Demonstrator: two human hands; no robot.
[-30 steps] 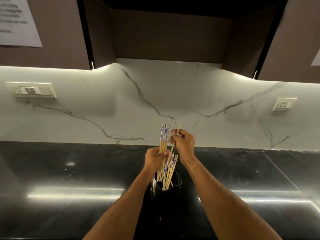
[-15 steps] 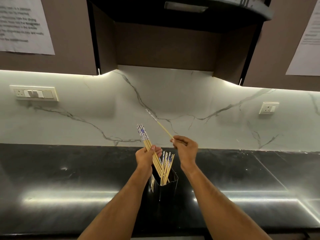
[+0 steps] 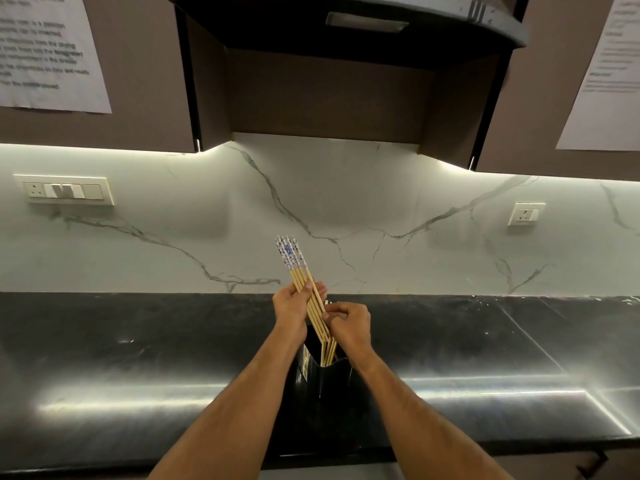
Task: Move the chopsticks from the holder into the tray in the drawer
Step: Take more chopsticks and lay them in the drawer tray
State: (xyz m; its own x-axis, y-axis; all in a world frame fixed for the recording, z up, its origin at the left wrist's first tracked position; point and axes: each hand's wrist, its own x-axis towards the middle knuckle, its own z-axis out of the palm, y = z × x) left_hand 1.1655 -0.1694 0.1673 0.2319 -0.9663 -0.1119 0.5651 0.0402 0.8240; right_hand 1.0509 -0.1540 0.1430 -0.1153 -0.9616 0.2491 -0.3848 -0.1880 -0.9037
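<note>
A bundle of chopsticks is gripped by the curled fingers of the left hand, patterned ends tilted up and to the left. The lower part of the bundle is pinched by the right hand, thumb and fingertips closed on the sticks. The tips reach down to the mouth of the black holder, where more sticks are seen. The holder stands on the dark tabletop, midway along its near edge. A marble wall is seen behind.
</note>
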